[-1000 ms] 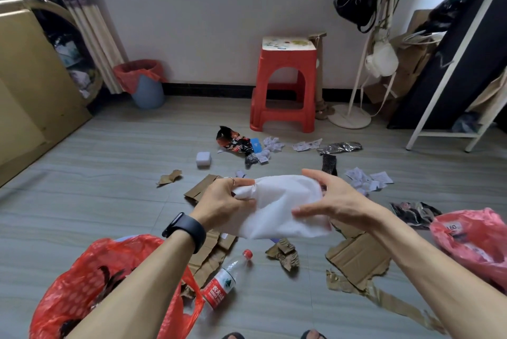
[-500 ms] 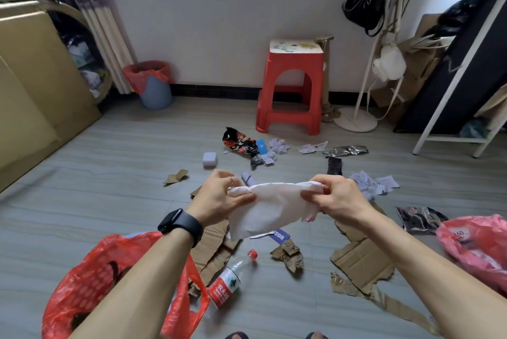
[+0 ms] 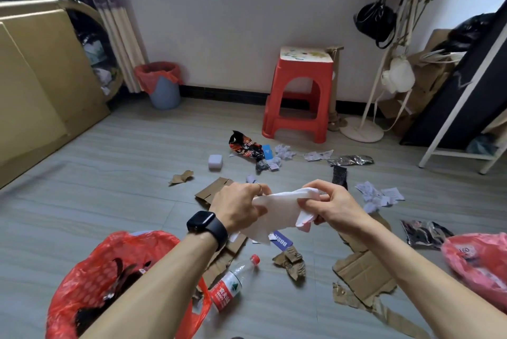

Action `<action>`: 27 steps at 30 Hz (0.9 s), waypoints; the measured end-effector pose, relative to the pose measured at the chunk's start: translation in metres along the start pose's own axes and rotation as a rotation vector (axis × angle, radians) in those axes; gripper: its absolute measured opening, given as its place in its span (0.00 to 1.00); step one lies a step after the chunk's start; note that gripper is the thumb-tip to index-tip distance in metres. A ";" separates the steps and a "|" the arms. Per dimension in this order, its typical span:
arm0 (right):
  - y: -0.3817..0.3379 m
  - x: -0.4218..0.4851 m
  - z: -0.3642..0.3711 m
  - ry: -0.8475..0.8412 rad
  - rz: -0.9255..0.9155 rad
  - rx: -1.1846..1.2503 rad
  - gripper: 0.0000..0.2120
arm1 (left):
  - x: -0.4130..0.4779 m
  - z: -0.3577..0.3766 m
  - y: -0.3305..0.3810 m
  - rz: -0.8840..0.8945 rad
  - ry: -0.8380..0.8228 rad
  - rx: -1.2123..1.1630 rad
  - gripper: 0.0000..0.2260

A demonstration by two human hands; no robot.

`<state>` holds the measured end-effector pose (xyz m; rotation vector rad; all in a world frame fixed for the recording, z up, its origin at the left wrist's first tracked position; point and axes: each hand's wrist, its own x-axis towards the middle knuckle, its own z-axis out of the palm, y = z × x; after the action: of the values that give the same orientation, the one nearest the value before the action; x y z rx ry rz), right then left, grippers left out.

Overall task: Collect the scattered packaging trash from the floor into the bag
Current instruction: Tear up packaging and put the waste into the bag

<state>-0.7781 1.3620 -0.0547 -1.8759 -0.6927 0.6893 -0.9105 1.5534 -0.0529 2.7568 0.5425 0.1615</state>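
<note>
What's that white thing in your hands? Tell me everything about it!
The white sheet looks like thin, soft paper or plastic wrapping, creased and crumpled. The left hand and the right hand grip its two ends, bunching it in the air above cardboard scraps. A loose corner hangs down.

Two hands (image 3: 238, 208) (image 3: 336, 205), one white wrapper (image 3: 277, 210), one bottle (image 3: 229, 288), one red stool (image 3: 301, 97), one blue bin (image 3: 164, 92).
</note>
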 end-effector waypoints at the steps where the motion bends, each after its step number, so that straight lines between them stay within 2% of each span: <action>1: -0.001 0.001 0.007 -0.001 -0.012 -0.012 0.04 | 0.001 0.000 -0.008 -0.042 -0.024 -0.082 0.13; 4: -0.008 0.007 0.040 0.087 -0.125 -0.176 0.07 | 0.000 -0.003 -0.035 -0.277 0.004 -0.561 0.13; 7: -0.022 0.014 0.089 0.222 -0.304 -0.334 0.08 | -0.005 -0.007 -0.050 -0.525 0.135 -1.034 0.15; 10: -0.025 0.021 0.126 0.316 -0.403 -0.341 0.08 | -0.010 -0.013 -0.052 -0.617 0.183 -1.333 0.17; 13: -0.020 0.030 0.147 0.355 -0.551 -0.393 0.09 | -0.019 -0.018 -0.059 -0.590 0.058 -1.501 0.09; 15: -0.020 0.033 0.159 0.343 -0.629 -0.414 0.11 | -0.022 -0.015 -0.070 -0.572 0.014 -1.498 0.24; 17: -0.019 0.037 0.170 0.312 -0.679 -0.417 0.15 | -0.025 -0.014 -0.083 -0.586 0.083 -1.486 0.33; 20: -0.017 0.041 0.191 0.250 -0.687 -0.340 0.19 | -0.031 -0.010 -0.112 -0.624 0.186 -1.371 0.30; 23: -0.013 0.035 0.218 0.108 -0.542 -0.206 0.29 | -0.045 -0.008 -0.143 -0.634 0.268 -1.180 0.22; 25: -0.003 0.033 0.238 0.015 -0.454 -0.233 0.33 | -0.067 -0.005 -0.161 -0.647 0.338 -0.950 0.17; 27: 0.015 0.031 0.256 -0.053 -0.369 -0.334 0.36 | -0.102 0.002 -0.178 -0.647 0.376 -0.585 0.16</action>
<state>-0.9387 1.5320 -0.1646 -1.9552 -1.2118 0.4021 -1.0662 1.6687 -0.1194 1.8818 1.2237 0.5768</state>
